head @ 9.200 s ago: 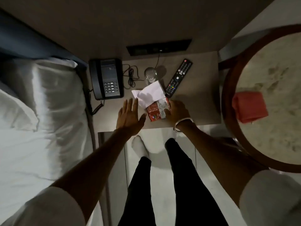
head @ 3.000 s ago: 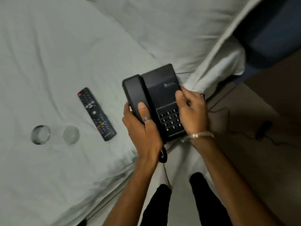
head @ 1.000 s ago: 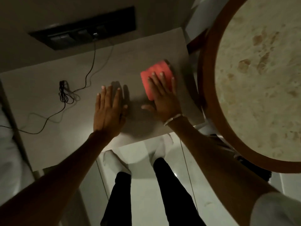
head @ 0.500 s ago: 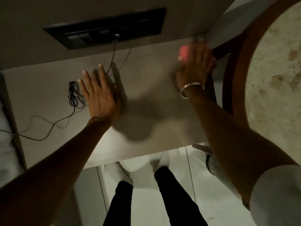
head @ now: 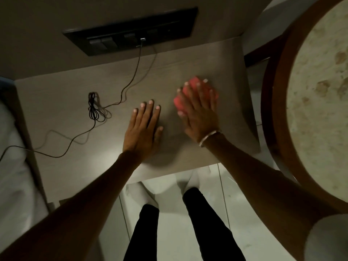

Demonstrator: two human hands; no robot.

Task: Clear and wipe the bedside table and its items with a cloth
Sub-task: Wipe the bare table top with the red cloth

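- A white bed (head: pixel 11 140) lay at the far left, well away from either hand.
- A black cord (head: pixel 94 110) ran from the wall panel (head: pixel 131 31) and lay coiled on the bedside table (head: pixel 56 95), well to the left of the left hand's fingertips; it probably sat there because it was plugged in and could not be carried off.
- The left hand (head: pixel 143 129) lay flat and palm down on the tabletop, its fingers straight, slightly apart and gripping nothing. It looked placed there as a brace while the person leaned over.
- The right hand (head: pixel 199 112), just beside the left, pressed flat on a red cloth (head: pixel 180 98), fingers spread across it rather than curled round it. The cloth showed past the fingertips and beside the thumb. An open palm most likely kept it flat against the wood for wiping.
- A round table (head: pixel 320 91) stood to the right of the right hand's fingers, apart from the bedside table.
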